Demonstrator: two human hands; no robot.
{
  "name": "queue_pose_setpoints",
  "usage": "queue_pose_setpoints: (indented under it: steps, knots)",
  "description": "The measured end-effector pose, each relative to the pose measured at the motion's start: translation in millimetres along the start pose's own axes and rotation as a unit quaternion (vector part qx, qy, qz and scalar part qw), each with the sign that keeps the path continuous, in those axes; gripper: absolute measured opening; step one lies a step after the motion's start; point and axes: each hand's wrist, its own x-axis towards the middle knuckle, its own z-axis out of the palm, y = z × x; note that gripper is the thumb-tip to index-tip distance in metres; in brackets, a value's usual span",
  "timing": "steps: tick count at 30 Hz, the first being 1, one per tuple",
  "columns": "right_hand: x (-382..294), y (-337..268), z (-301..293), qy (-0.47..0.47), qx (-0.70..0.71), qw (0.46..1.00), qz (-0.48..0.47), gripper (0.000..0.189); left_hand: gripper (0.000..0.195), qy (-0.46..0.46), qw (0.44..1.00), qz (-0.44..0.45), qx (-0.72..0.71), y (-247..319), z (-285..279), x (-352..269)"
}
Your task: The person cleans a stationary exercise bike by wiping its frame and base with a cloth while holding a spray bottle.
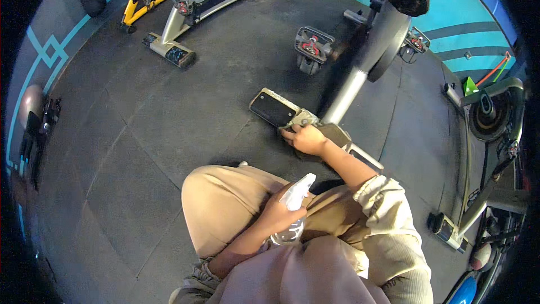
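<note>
My left hand [280, 215] grips the neck of a clear spray bottle [291, 232] with a white trigger head [298, 190], held over my lap. My right hand [306, 138] reaches down to the floor-level base bar of a silver exercise bike [270, 107], its curled fingers touching the bar beside a black pad. Whether those fingers hold a cloth cannot be told. The silver post [346, 95] of the bike rises from that bar, just above my right hand. A pedal with red parts [311, 44] hangs above the bar's left part.
Dark rubber tiles [139, 135] cover the floor. Another silver bike [173, 52] and a yellow-framed one [145, 12] stand at the upper left. Along the right edge are more machines [485, 202] and a blue object [464, 291]. My bent knee [211, 194] lies near the bottom centre.
</note>
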Motion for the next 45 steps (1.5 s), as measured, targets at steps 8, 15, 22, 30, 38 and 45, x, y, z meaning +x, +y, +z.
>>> queue_pose_setpoints:
  steps: [8,15,22,30,38,45]
  knots:
    - [-1,-9,5,0.036,0.023,0.998,0.038,0.038,0.047,-0.001,1.0,0.017,-0.023,-1,-2,-2]
    - [-84,4,-55,-0.12,-0.039,0.992,-0.025,0.045,0.058,-0.02,0.999,-0.025,-0.038,6,-2,-3]
    - [-128,4,-82,-0.115,0.001,0.992,-0.051,0.041,0.059,-0.015,1.0,-0.017,-0.013,7,-4,-4]
    - [-63,-3,-42,-0.05,-0.052,0.997,-0.016,0.034,0.055,-0.016,1.0,0.013,0.01,-3,-3,-1]
    - [0,-1,-21,0.029,0.012,0.996,0.084,0.033,0.053,-0.003,0.999,0.035,-0.029,-3,-2,0]
    - [-42,2,-44,-0.087,0.036,0.993,0.068,0.037,0.055,-0.015,1.0,0.017,-0.009,6,-3,-2]
